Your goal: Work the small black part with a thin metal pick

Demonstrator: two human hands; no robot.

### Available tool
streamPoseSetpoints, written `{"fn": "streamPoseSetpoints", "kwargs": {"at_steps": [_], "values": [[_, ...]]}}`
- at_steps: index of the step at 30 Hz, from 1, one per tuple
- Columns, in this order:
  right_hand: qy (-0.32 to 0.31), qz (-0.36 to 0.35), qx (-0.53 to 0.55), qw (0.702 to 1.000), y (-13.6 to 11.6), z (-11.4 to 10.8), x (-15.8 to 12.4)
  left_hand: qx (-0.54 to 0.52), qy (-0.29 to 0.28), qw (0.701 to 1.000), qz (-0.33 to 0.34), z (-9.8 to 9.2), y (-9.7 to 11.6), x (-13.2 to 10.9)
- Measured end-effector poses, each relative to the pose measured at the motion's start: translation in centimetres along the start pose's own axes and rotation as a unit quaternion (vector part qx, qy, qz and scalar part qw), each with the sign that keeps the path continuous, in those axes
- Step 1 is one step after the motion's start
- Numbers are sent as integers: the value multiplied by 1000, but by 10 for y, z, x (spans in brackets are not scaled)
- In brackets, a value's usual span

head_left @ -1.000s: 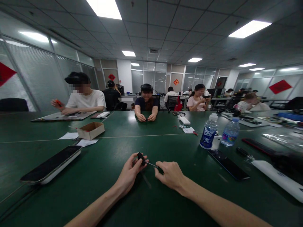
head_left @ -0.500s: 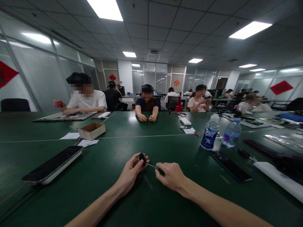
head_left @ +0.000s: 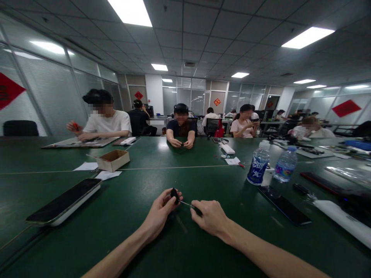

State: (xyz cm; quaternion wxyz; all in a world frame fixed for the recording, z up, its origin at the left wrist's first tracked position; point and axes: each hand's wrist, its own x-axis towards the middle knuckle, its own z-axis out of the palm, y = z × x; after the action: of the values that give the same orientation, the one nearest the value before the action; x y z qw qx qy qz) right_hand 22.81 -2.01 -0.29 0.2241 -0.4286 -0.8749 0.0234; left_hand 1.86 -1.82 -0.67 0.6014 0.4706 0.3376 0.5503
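Observation:
My left hand point(head_left: 159, 210) pinches a small black part point(head_left: 174, 194) between thumb and fingers, just above the green table point(head_left: 121, 216). My right hand point(head_left: 211, 217) is closed round a thin screwdriver point(head_left: 188, 205), whose metal tip reaches the black part. Both hands sit close together at the near middle of the table, with my forearms coming in from the bottom edge.
A phone on a white base point(head_left: 62, 202) lies at the left; a small cardboard box point(head_left: 113, 159) and papers lie beyond it. Two water bottles point(head_left: 259, 165), a dark phone point(head_left: 284, 210) and a white device point(head_left: 343, 220) are at the right. Several people sit along the far side.
The hands hold almost the same pose. The view has drifted slightly, so objects on the right sit a little further right.

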Motion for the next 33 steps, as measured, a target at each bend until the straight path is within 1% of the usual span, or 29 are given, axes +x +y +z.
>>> {"fn": "streamPoseSetpoints", "kwargs": {"at_steps": [4, 7, 10, 12, 13, 15, 16, 19, 21, 25, 28, 33], "values": [[-1, -2, -17, 1000, 0, -1, 0, 0, -12, 1000, 5, -2, -3, 2], [-3, -10, -18, 1000, 0, -2, -1, -11, -18, 1000, -6, -5, -4, 3], [-1, -19, -3, 1000, 0, -1, -1, -20, -13, 1000, -9, -6, -5, 3], [15, -17, 15, 1000, 2, 1, 1, -21, -6, 1000, -3, -4, -5, 1], [32, -8, 25, 999, 3, 2, 3, -19, -15, 1000, -2, -3, -5, 0], [73, 23, 39, 996, 5, 5, 7, -6, -61, 998, -10, -1, -5, -2], [80, 32, 45, 995, 6, 6, 8, -7, -72, 997, -13, 0, -5, -2], [59, 12, 59, 996, 7, 7, 9, -37, -57, 998, -4, 0, -4, -2], [47, -6, 60, 997, 6, 7, 8, -65, -47, 997, 3, -2, -3, -1], [28, -21, 60, 998, 6, 7, 5, -93, -25, 995, 3, -8, -6, 3], [21, -25, 46, 998, 6, 9, 5, -92, -6, 996, 1, -11, -9, 5], [15, -24, 37, 999, 6, 9, 6, -68, 5, 998, -2, -11, -11, 6]]}}
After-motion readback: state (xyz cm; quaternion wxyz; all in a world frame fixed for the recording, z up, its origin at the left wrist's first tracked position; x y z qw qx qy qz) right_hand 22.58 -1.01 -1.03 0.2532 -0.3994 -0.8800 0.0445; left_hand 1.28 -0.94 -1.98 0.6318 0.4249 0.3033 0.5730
